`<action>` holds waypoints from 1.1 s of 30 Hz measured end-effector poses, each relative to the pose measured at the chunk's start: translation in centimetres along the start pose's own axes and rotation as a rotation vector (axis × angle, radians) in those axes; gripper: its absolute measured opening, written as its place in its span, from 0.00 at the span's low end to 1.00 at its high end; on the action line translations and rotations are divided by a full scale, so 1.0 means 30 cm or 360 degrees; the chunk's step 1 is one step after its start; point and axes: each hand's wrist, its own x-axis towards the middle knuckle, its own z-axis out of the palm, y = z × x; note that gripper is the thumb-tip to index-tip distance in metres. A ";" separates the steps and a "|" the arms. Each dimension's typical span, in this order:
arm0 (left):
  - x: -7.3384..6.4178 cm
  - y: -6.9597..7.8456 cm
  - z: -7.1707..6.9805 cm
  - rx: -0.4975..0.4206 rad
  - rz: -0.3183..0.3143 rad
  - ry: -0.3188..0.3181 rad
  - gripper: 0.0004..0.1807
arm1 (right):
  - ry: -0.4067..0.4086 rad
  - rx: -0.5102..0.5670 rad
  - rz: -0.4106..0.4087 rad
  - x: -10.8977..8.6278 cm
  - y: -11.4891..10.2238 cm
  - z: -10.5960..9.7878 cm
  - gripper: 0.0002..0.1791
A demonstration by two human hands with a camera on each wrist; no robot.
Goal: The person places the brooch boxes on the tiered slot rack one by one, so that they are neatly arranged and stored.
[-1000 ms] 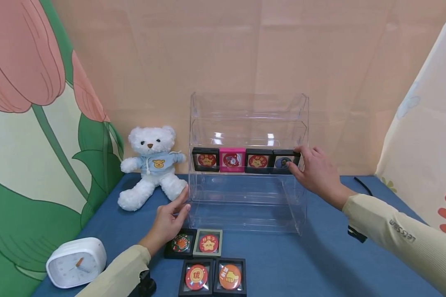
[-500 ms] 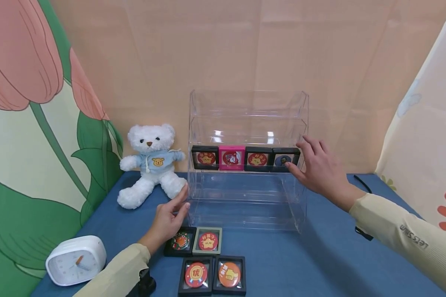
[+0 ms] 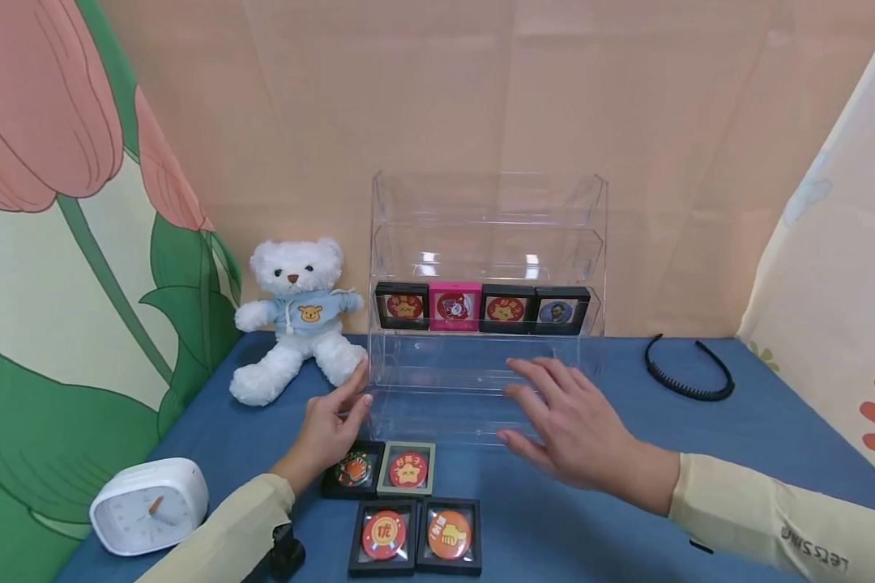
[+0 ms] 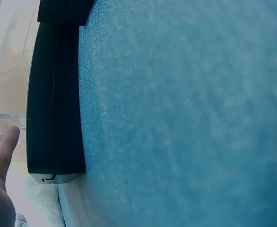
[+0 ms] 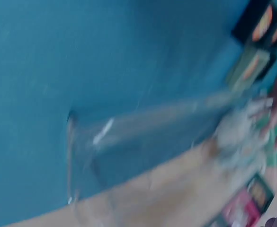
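Observation:
A clear acrylic tiered rack [image 3: 481, 390] stands on the blue-covered table. Along one tier sit a black badge case [image 3: 402, 307], a pink one [image 3: 454, 307] and two more black ones [image 3: 506, 309] [image 3: 562, 311]. My left hand [image 3: 321, 437] is at the rack's lower left side, index finger extended against or close to it. In front of the rack, my right hand [image 3: 572, 421] hovers with fingers spread, holding nothing. Below the left hand lie a dark case [image 3: 355, 469], a grey-green case [image 3: 407, 470] and two black cases [image 3: 382, 538] [image 3: 449, 537].
A white teddy bear [image 3: 309, 316] in a blue hoodie sits left of the rack. Nearer, a white clock [image 3: 149, 507] stands by the left sleeve. A black headband [image 3: 689, 391] lies at the right. The right wrist view is blurred.
My right hand has let go of the rightmost black case on the tier and come down and left, in front of the rack. The case stays there. My left hand has barely moved.

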 end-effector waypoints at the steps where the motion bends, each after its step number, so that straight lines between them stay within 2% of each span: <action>1: 0.000 0.000 0.000 0.0000 0.0003 0.0003 0.32 | -0.0029 0.0032 -0.0028 -0.004 -0.021 0.011 0.29; 5: 0.004 0.000 0.000 0.0001 0.0006 0.0004 0.32 | -0.0211 0.0147 -0.0087 -0.025 -0.092 0.057 0.26; 8: 0.007 0.001 0.000 0.0001 -0.0009 -0.0007 0.31 | -0.0437 0.0271 -0.0081 -0.048 -0.134 0.088 0.28; 12: 0.008 0.004 0.000 -0.0007 -0.0018 -0.0019 0.31 | -0.0748 0.0523 0.0013 -0.074 -0.170 0.120 0.33; 17: 0.008 0.004 0.000 -0.0019 -0.0027 -0.0040 0.31 | -0.0985 0.0823 0.0205 -0.092 -0.184 0.145 0.39; 20: 0.006 0.006 -0.003 -0.0028 -0.0039 -0.0054 0.31 | -0.1044 0.0936 0.0274 -0.101 -0.185 0.157 0.41; 23: 0.002 0.000 -0.004 -0.0021 -0.0047 -0.0062 0.31 | -0.1042 0.1010 0.0308 -0.108 -0.185 0.167 0.41; 33: -0.001 0.000 -0.011 -0.0015 -0.0069 -0.0082 0.31 | -0.1020 0.1078 0.0378 -0.109 -0.187 0.182 0.37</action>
